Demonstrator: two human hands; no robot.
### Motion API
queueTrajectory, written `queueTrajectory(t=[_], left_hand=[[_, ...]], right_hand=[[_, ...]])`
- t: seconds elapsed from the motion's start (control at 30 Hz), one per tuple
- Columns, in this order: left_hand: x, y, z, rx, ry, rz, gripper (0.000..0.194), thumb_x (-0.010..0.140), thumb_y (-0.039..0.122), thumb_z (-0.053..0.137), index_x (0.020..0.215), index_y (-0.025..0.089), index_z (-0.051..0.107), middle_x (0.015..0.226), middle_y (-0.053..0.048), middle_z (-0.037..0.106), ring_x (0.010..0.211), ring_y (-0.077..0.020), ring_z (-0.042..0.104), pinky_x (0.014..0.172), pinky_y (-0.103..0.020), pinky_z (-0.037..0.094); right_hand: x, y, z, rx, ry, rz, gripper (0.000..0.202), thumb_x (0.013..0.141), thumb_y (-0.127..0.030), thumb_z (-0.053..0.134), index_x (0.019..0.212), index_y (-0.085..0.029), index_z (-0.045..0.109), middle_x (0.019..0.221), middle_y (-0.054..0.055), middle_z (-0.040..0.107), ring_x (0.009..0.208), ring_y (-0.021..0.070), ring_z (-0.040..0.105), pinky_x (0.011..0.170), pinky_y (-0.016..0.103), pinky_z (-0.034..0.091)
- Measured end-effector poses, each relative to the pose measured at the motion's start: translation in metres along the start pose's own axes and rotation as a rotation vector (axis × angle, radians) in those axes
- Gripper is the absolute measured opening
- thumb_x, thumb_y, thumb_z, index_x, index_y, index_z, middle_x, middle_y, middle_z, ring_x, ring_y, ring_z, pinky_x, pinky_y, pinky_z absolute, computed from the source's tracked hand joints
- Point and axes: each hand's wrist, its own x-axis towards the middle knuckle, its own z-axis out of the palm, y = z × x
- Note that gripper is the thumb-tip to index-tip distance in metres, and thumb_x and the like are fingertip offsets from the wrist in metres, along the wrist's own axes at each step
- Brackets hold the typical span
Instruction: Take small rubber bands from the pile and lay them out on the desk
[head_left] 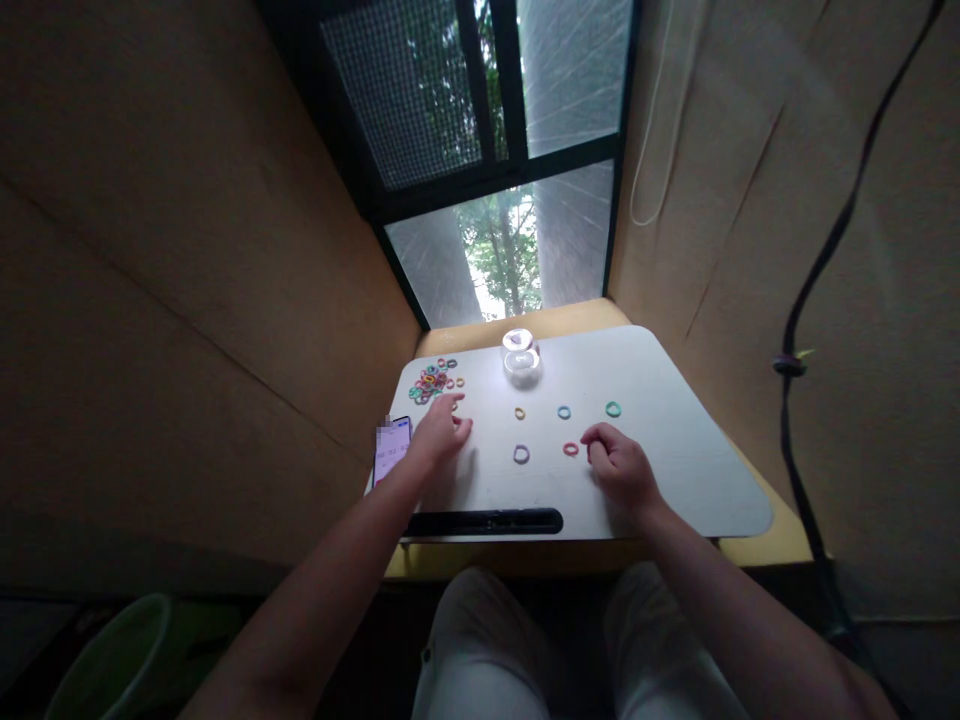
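From the wearer's head, one camera is facing forward and down, showing the left hand (441, 428) and right hand (621, 468) below centre, the window (499, 180) farther off at upper centre, the knees (480, 635) nearer at bottom.

The person wears pale trousers (487, 650), marked by a small dark spot (427, 655) on the left side, with bare forearms (349, 565).

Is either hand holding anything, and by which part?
Can't tell for the left hand: a yellow ring shows between thumb and finger, grip unclear. The right hand shows nothing held.
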Motion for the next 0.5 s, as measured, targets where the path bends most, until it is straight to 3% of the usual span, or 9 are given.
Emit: queueTrajectory(t=[0.1, 0.23, 0.4, 0.5], left_hand=[[0.043, -0.011, -0.009, 0.164, 0.017, -0.057, 0.05, 0.081, 0.026, 0.056, 0.129, 0.013, 0.049, 0.132, -0.015, 0.054, 0.121, -0.025, 0.051, 0.105, -0.036, 0.04], [0.082, -0.017, -0.011, 0.297, -0.065, -0.118, 0.037, 0.086, 0.03, 0.05, 0.118, 0.014, 0.058, 0.129, -0.015, 0.057, 0.119, -0.0256, 0.053, 0.103, -0.036, 0.041], [0.107, -0.021, 0.0, 0.393, -0.141, -0.055, 0.045, 0.087, 0.029, 0.045, 0.129, 0.014, 0.052, 0.146, -0.014, 0.043, 0.133, -0.027, 0.04, 0.109, -0.04, 0.033], [0.115, -0.02, 0.007, 0.431, -0.167, -0.107, 0.039, 0.088, 0.029, 0.042, 0.123, 0.017, 0.055, 0.14, -0.015, 0.049, 0.127, -0.0289, 0.046, 0.105, -0.046, 0.036]], right_hand=[[0.0, -0.001, 0.0, 0.01, 0.002, 0.0, 0.017, 0.079, -0.021, 0.042, 0.077, -0.022, 0.06, 0.066, 0.001, 0.063, 0.062, 0.018, 0.058, 0.059, 0.027, 0.041], [-0.001, -0.002, 0.0, 0.001, -0.003, 0.012, 0.018, 0.081, -0.022, 0.042, 0.077, -0.022, 0.059, 0.066, 0.001, 0.063, 0.062, 0.018, 0.058, 0.059, 0.027, 0.041], [-0.001, -0.003, 0.0, 0.005, -0.013, 0.008, 0.017, 0.081, -0.02, 0.042, 0.076, -0.023, 0.059, 0.065, 0.001, 0.062, 0.061, 0.0177, 0.057, 0.059, 0.027, 0.04], [0.0, -0.004, -0.001, 0.007, -0.02, 0.009, 0.017, 0.082, -0.019, 0.042, 0.077, -0.023, 0.059, 0.069, 0.001, 0.064, 0.064, 0.0179, 0.059, 0.061, 0.027, 0.041]])
